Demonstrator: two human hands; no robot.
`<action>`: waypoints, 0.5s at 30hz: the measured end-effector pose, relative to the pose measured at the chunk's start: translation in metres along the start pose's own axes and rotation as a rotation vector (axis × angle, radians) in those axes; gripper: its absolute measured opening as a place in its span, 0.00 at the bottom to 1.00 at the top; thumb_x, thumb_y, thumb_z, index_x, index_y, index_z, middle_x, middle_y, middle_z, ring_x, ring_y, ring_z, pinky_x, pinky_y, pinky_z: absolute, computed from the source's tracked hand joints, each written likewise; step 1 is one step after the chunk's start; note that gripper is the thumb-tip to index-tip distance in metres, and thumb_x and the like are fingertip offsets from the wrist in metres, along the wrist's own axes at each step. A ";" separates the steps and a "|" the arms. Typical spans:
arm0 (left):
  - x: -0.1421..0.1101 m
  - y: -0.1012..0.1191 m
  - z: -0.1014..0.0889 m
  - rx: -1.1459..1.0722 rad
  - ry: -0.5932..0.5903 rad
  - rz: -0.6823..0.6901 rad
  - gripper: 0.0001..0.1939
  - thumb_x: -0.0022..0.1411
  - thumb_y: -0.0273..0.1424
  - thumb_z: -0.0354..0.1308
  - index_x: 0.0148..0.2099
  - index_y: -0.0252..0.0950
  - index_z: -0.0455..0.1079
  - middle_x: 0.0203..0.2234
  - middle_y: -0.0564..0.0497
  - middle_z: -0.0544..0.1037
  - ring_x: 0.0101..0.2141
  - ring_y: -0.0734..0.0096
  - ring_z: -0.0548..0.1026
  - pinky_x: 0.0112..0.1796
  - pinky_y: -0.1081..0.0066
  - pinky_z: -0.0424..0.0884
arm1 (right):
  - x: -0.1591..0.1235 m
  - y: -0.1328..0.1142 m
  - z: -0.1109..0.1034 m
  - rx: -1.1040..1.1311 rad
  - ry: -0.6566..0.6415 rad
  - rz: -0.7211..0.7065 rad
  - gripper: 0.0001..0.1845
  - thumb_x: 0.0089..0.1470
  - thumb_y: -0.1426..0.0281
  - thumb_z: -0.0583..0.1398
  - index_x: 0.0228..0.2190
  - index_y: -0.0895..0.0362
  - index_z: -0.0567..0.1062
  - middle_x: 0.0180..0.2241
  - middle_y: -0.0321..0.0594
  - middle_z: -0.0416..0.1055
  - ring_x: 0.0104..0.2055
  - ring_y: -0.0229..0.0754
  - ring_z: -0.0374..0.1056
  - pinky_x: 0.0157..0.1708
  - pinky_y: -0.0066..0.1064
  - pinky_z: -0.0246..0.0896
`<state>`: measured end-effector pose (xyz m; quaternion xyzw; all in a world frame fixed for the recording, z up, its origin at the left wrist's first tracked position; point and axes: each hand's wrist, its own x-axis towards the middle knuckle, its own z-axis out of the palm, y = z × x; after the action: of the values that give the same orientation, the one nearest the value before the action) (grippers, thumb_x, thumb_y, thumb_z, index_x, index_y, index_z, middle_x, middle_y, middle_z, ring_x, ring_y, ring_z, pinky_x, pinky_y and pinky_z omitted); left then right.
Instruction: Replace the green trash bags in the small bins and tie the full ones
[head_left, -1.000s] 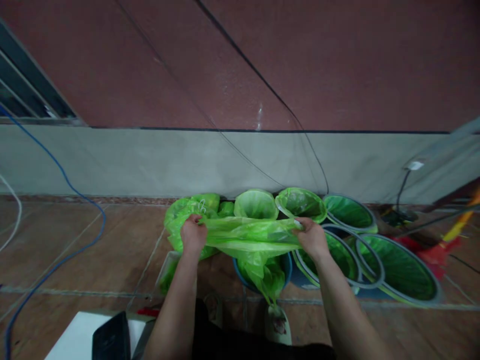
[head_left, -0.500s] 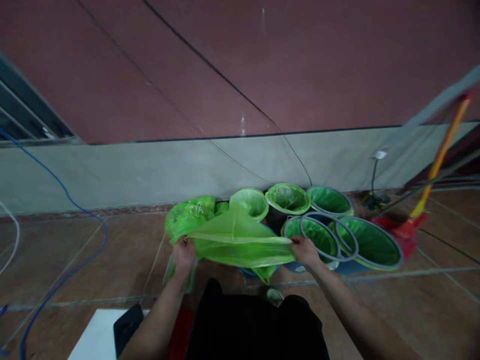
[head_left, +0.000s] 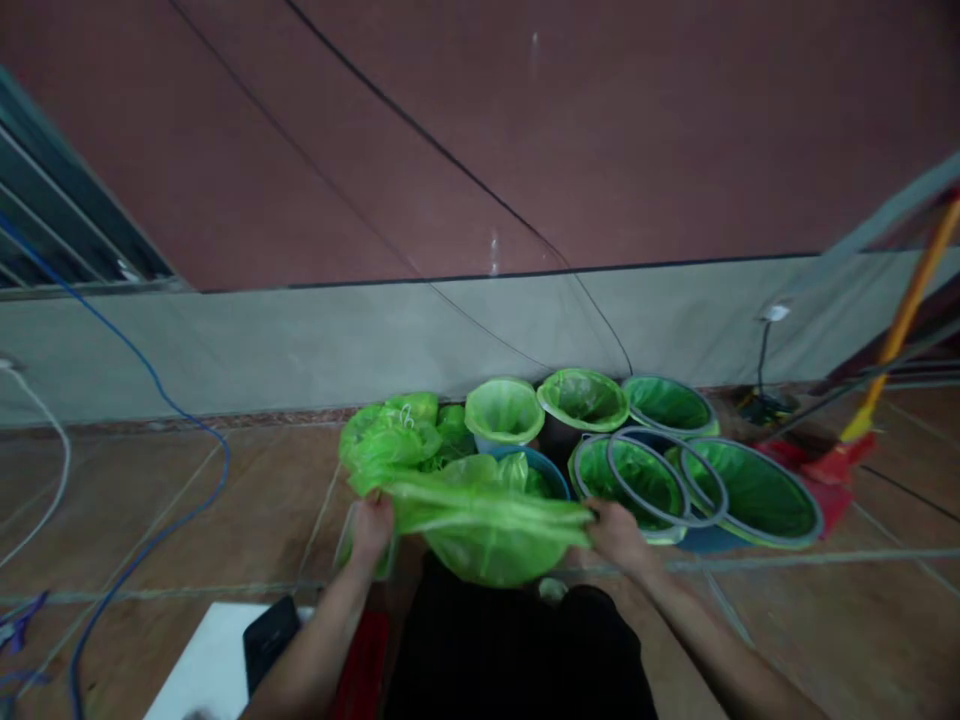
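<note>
The thin translucent green plastic bag (head_left: 484,520) is stretched horizontally between both hands, low in front of the person's dark-clothed lap. The left hand (head_left: 373,527) is closed on the bag's left end; the right hand (head_left: 616,533) is closed on its right end. The hands are well apart. The bag's middle sags and covers the near rim of a round blue bucket (head_left: 541,470) directly behind it. Further back, several round buckets lined with green plastic (head_left: 645,475) stand clustered near the grey wall base (head_left: 300,345). A heap of loose green bags (head_left: 390,440) lies left of them on the brown tiled floor (head_left: 225,520). A blue cable (head_left: 180,420) trails far left.
</note>
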<state>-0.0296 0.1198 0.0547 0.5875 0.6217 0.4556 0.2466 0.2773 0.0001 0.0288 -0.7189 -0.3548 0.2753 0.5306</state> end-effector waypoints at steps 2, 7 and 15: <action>0.030 0.023 -0.012 0.014 0.041 0.044 0.09 0.55 0.27 0.49 0.25 0.36 0.68 0.18 0.50 0.70 0.27 0.64 0.73 0.32 0.68 0.68 | 0.019 -0.038 -0.008 -0.136 -0.021 -0.013 0.16 0.32 0.80 0.56 0.25 0.54 0.77 0.19 0.34 0.72 0.18 0.39 0.63 0.23 0.32 0.59; 0.034 0.043 -0.031 0.013 0.407 0.393 0.20 0.60 0.31 0.46 0.52 0.30 0.67 0.44 0.41 0.76 0.46 0.62 0.74 0.46 0.67 0.68 | 0.017 -0.091 -0.017 -0.134 0.362 -0.668 0.26 0.45 0.75 0.55 0.48 0.56 0.72 0.46 0.44 0.74 0.47 0.48 0.69 0.48 0.41 0.63; -0.023 -0.108 -0.038 0.334 -0.089 -0.108 0.11 0.54 0.31 0.46 0.30 0.35 0.70 0.18 0.49 0.71 0.23 0.63 0.73 0.27 0.68 0.67 | -0.033 0.057 0.016 -0.328 -0.491 -0.129 0.19 0.47 0.74 0.55 0.41 0.57 0.77 0.37 0.45 0.77 0.38 0.46 0.73 0.40 0.37 0.67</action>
<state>-0.1117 0.0988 -0.0256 0.6058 0.7077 0.3055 0.1969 0.2573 -0.0274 -0.0295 -0.6830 -0.5569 0.3456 0.3223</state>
